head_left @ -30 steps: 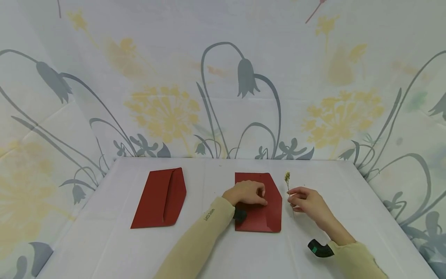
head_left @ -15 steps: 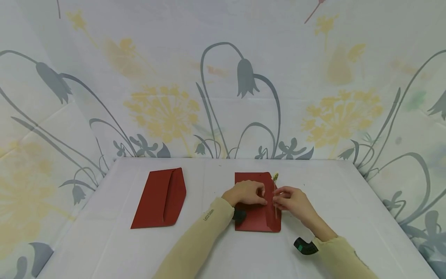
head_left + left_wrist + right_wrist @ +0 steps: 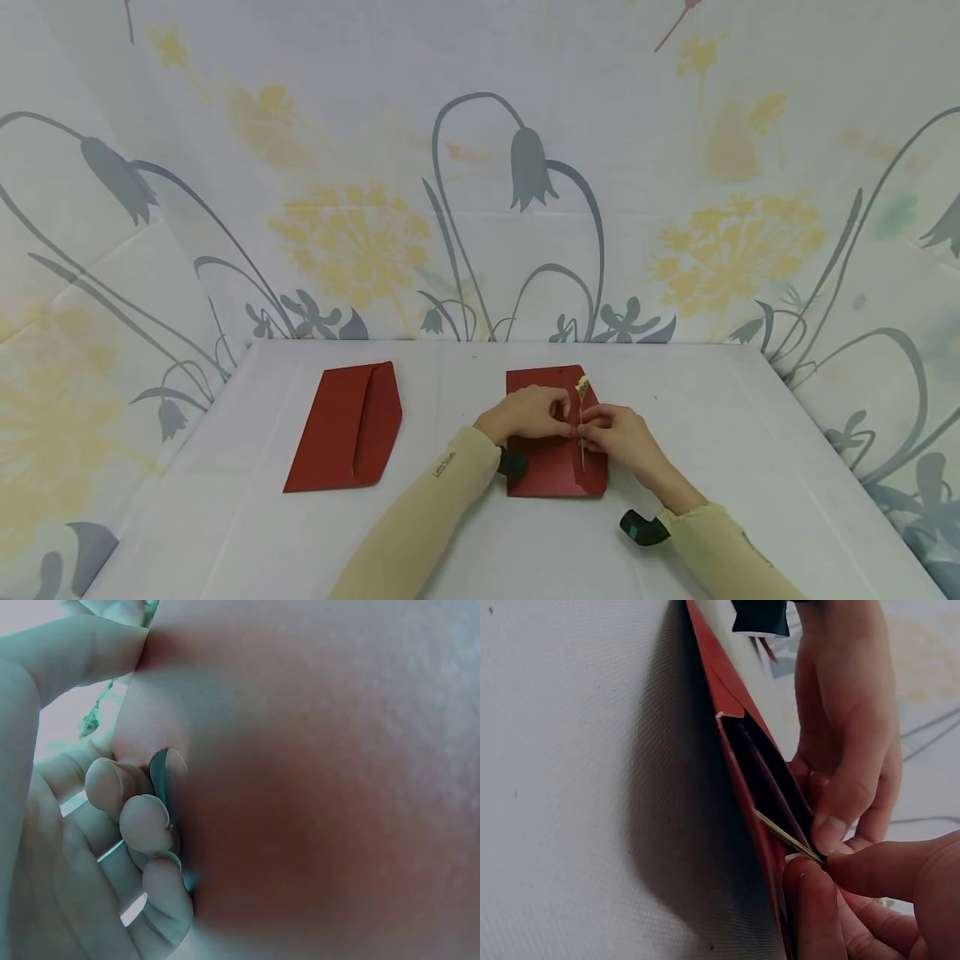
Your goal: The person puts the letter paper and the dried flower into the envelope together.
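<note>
The sprig lies over the right envelope, its stem at the opened pocket. The right hand pinches the stem. The left hand holds the pocket's edge with curled fingers. Another envelope lies well apart on the table.

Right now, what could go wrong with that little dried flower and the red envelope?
The dried flower has a thin stem pinched by the right hand; pushed too hard against the envelope's edge, it might snap or shed its tip. The left hand holds the envelope's mouth open only a narrow gap, so the stem could catch on the paper instead of sliding in.
</note>
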Demonstrator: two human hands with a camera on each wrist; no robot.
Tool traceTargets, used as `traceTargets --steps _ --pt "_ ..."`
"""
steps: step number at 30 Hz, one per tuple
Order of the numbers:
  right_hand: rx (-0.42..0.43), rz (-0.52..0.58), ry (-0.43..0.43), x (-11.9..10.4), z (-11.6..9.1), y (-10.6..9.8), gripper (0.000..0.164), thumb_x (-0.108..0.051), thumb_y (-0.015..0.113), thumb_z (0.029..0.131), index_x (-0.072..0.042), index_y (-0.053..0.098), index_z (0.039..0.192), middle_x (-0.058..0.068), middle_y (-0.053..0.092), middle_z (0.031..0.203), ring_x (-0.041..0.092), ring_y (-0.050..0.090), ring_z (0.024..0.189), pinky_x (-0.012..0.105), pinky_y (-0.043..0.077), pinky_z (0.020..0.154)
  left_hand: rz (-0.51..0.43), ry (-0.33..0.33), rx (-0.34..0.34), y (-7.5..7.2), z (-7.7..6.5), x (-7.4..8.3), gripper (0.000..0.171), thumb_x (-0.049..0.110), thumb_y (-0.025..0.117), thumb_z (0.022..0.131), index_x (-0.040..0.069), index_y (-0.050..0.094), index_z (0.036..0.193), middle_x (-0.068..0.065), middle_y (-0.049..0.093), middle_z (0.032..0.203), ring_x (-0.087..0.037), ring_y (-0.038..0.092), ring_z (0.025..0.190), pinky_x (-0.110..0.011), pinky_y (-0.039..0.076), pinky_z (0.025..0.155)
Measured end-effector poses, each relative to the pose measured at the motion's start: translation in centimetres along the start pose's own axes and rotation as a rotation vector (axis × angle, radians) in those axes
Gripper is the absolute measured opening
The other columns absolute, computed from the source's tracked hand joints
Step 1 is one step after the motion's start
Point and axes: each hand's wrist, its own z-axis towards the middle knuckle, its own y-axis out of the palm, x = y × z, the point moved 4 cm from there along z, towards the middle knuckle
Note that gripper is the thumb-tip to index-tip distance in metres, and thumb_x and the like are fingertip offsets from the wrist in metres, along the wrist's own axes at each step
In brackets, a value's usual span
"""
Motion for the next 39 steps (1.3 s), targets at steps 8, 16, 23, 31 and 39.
traceTargets --steps 8,16,23,31,39 --pt "-0.023 0.027 0.02 0.0 0.1 0.4 0.024 -0.002 0.063 0.094 0.012 0.061 0.114 0.014 0.071 0.093 0.022 0.071 0.082 0.033 0.058 0.074 -0.077 0.022 0.006 -0.3 -0.3 -0.1 0.027 0.043 0.074 0.088 0.021 0.057 0.09 0.004 0.05 0.068 -0.008 0.047 0.062 -0.023 0.037 0.056" --pt "-0.029 0.039 0.017 -0.2 0.2 1.0 0.027 -0.003 0.065 0.094 0.014 0.061 0.114 0.015 0.071 0.094 0.022 0.072 0.08 0.033 0.058 0.073 -0.151 0.052 0.03 -0.6 -0.6 -0.2 0.023 0.034 0.075 0.089 0.019 0.058 0.091 0.003 0.049 0.069 -0.007 0.045 0.061 -0.022 0.035 0.056" --pt "-0.04 0.027 0.011 -0.2 0.8 1.5 0.03 -0.002 0.064 0.092 0.016 0.062 0.116 0.019 0.072 0.1 0.023 0.073 0.081 0.033 0.058 0.074 -0.175 0.095 0.041 -0.9 -0.7 -0.3 0.019 0.028 0.075 0.09 0.018 0.058 0.09 0.003 0.049 0.068 -0.007 0.045 0.06 -0.022 0.035 0.056" --pt "-0.044 -0.011 0.015 0.1 1.1 1.8 0.03 -0.002 0.063 0.09 0.014 0.064 0.116 0.017 0.072 0.098 0.022 0.073 0.079 0.035 0.058 0.073 -0.176 0.119 0.051 -1.0 -0.7 -0.4 0.019 0.026 0.074 0.09 0.018 0.057 0.09 0.003 0.047 0.068 -0.007 0.044 0.06 -0.022 0.034 0.057" --pt "-0.068 0.013 0.001 -0.1 1.0 1.8 0.029 -0.002 0.062 0.092 0.014 0.063 0.116 0.018 0.071 0.101 0.023 0.073 0.08 0.036 0.058 0.074 -0.168 0.122 0.05 -1.0 -0.6 -0.6 0.019 0.027 0.074 0.091 0.019 0.057 0.09 0.004 0.047 0.068 -0.006 0.044 0.06 -0.021 0.034 0.056"
